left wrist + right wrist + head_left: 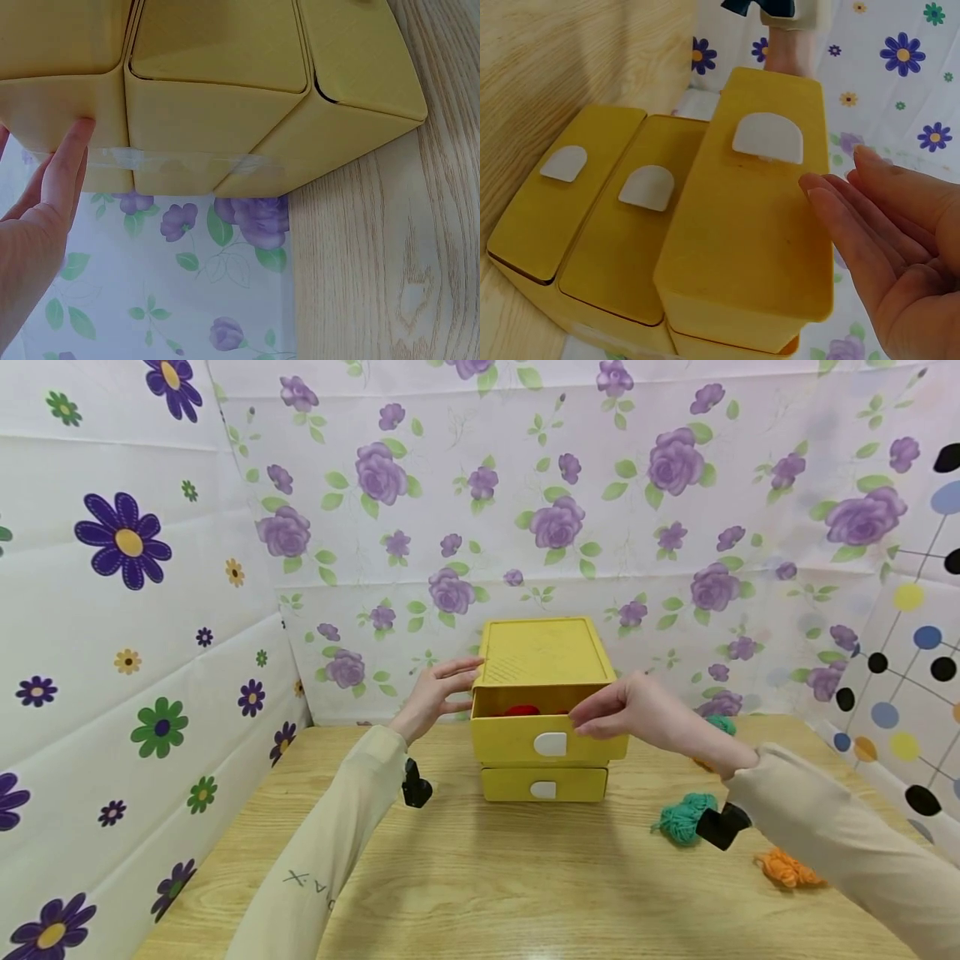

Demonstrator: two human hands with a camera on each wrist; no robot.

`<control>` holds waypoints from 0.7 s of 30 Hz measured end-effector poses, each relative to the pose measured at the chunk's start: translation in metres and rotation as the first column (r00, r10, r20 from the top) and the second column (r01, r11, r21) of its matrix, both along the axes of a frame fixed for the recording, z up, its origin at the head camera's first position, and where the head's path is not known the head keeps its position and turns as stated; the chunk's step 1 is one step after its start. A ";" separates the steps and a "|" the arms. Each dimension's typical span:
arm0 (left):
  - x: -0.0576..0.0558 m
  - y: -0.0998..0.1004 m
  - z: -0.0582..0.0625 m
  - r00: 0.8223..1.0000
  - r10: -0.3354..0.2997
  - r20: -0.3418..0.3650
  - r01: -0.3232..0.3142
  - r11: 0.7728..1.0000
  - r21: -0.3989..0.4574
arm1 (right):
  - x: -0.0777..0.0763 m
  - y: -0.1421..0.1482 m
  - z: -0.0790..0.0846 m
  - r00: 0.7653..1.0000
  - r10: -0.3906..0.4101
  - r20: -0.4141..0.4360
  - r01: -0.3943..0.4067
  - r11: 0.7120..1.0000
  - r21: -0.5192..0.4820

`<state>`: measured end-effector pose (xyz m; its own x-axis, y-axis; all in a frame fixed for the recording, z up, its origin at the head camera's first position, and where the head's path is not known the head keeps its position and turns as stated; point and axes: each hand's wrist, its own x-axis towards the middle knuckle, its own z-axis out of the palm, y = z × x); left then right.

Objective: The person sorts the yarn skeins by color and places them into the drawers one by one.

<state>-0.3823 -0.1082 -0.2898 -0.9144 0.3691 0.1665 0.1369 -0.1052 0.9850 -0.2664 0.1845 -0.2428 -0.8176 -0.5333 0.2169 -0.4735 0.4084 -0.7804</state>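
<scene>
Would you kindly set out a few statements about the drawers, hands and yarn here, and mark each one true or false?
1. The top drawer is pulled out. True.
2. The left hand touches the side of the yellow cabinet. True.
3. The right hand rests on the table. False: that hand is raised by the top drawer.
4. A red thing shows inside the top drawer. True.
5. The handles are black. False: the handles are white.
6. The teal yarn lies left of the cabinet. False: it lies on the table to the cabinet's right.
</scene>
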 end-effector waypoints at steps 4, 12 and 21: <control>0.000 0.000 0.000 1.000 -0.003 0.002 0.003 1.000 0.006 | 0.002 -0.002 -0.008 1.000 -0.013 -0.019 0.013 1.000 -0.004; -0.001 0.001 -0.001 1.000 0.009 0.004 -0.009 1.000 0.013 | 0.008 -0.008 -0.025 0.986 -0.096 -0.140 0.102 0.994 0.039; -0.001 0.001 -0.001 1.000 0.010 0.002 -0.010 1.000 0.010 | 0.008 -0.017 -0.039 0.954 -0.183 -0.236 0.185 0.983 -0.015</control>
<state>-0.3828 -0.1075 -0.2908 -0.9183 0.3584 0.1683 0.1361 -0.1136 0.9842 -0.2584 0.1680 -0.2820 -0.8280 -0.3805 0.4117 -0.5594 0.5114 -0.6523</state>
